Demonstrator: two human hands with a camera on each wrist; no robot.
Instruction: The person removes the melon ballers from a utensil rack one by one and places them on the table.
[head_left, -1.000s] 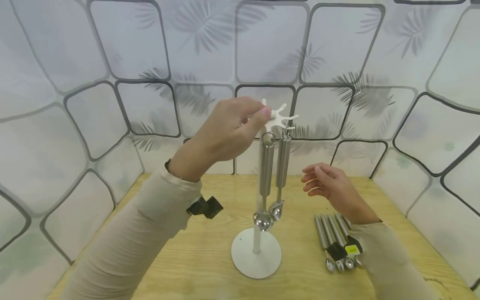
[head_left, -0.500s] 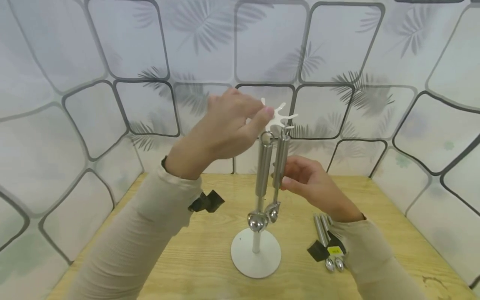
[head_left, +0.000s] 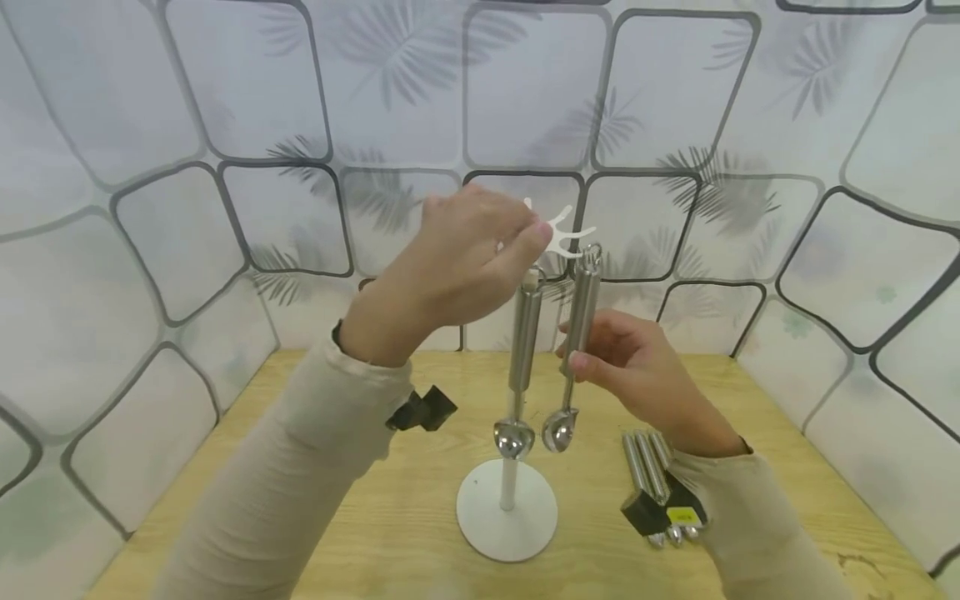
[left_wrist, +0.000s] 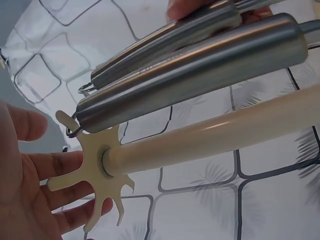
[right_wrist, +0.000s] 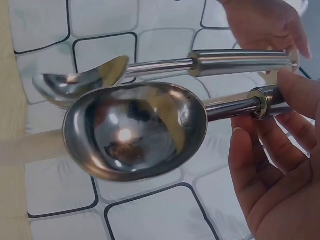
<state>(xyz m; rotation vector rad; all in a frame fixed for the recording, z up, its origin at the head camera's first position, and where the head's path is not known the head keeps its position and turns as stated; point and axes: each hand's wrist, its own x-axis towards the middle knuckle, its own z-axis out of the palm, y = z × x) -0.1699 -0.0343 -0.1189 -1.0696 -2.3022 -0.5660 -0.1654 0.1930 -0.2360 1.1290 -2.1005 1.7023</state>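
My right hand (head_left: 637,367) grips the handle of a steel ice cream scoop (head_left: 581,312) between thumb and fingers. The ring at this scoop's top stands at the tip of a hook. Beside it, a second ice cream scoop (head_left: 525,333) hangs by its ring from another hook, bowl down. Both belong to a white utensil stand (head_left: 507,487) with a round base, a post and a star-shaped hook top (left_wrist: 95,175). My left hand (head_left: 465,258) holds that top, thumb and fingers around its middle. Bowls of both scoops fill the right wrist view, the nearer bowl (right_wrist: 135,132) facing the camera.
Several steel-handled utensils (head_left: 641,458) lie side by side on the wooden table (head_left: 390,517), to the right of the stand. My right sleeve partly covers them. A patterned curtain (head_left: 405,108) encloses the back and sides.
My right hand has come left from above the lying utensils and taken hold of the right-hand scoop. That scoop has since shifted right and up, away from the other. My left hand stays at the top.
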